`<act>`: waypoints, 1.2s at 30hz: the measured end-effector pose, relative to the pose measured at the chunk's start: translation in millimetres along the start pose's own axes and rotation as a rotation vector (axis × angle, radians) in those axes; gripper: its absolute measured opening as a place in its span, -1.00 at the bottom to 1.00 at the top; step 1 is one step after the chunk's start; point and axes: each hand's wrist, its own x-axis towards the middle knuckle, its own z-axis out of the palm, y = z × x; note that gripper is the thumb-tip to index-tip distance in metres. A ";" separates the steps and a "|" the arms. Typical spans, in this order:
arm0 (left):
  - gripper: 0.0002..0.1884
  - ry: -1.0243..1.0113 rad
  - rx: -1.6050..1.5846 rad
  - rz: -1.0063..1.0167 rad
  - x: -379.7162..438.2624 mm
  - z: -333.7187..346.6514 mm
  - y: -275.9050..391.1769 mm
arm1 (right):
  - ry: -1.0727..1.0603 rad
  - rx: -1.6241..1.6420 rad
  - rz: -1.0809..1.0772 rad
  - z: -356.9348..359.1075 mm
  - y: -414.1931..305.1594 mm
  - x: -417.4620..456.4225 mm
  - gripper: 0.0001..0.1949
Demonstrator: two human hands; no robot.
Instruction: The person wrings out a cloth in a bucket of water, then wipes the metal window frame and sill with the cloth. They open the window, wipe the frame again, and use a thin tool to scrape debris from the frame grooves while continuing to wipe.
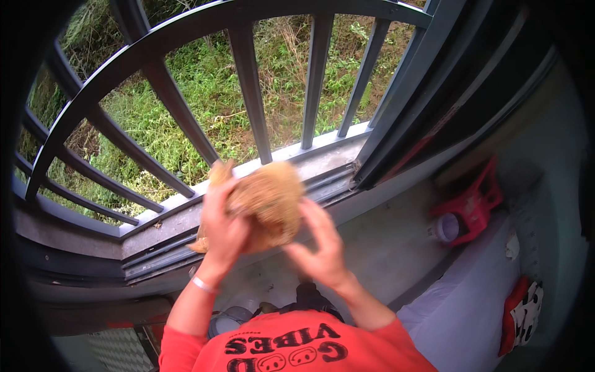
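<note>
A bundle of tan, fibrous material (269, 200), blurred by motion, is held up in front of the window sill. Around its left side curls my left hand (225, 223), a light band on the wrist. At the bundle's right edge is my right hand (320, 246), its thumb and fingers spread apart; whether the fingertips touch the fibres cannot be told. A tan flap sticks up above my left hand, and a pointed end shows below it. What the bundle is exactly is unclear.
Dark metal window bars (251, 93) stand beyond the sill (325, 158), with sliding tracks on the near side. To the right are a pink plastic stool (474, 214), a light purple cup (447, 228) and a bed with a pale sheet (441, 307). A bucket (228, 321) stands low near my body.
</note>
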 end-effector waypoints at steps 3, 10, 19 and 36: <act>-0.47 -0.079 -0.237 0.139 56.2 86.1 31.5 | 0.251 0.053 0.400 -35.6 55.7 -43.7 -0.60; -0.63 -0.420 0.261 0.448 35.7 162.0 15.4 | 0.424 0.276 0.660 -69.6 102.4 -95.5 -0.87; -0.83 -0.625 0.596 0.232 -1.0 -10.9 -12.5 | 0.442 0.000 0.485 -75.8 85.7 -85.5 -0.90; -0.82 -0.385 0.509 0.202 -54.4 -33.7 -35.9 | 0.318 -0.631 0.230 -26.4 97.3 24.4 -0.86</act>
